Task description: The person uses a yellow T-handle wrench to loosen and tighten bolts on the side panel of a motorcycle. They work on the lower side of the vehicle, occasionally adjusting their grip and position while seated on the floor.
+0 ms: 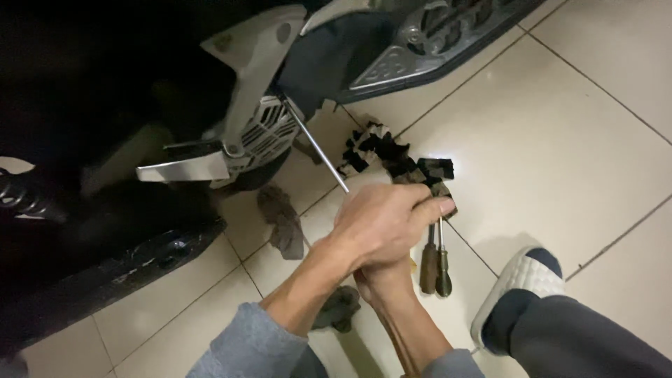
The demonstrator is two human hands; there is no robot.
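My left hand (381,224) is clenched around the handle end of a long thin metal tool (315,143). Its shaft runs up and left into the grey ribbed engine cover (269,133) of a scooter. My right hand (383,281) sits directly under the left, fingers curled on the same handle and mostly hidden by it. The handle itself is covered by both hands. Grey sleeves cover both forearms.
Two screwdrivers (435,269) lie on the white tiled floor (560,140) just right of my hands. A black-and-white toothed part (395,157) lies beyond them. Dark rags (283,220) lie at left and below. My foot in a white slipper (521,283) rests at right. A silver lever (185,169) juts from the scooter.
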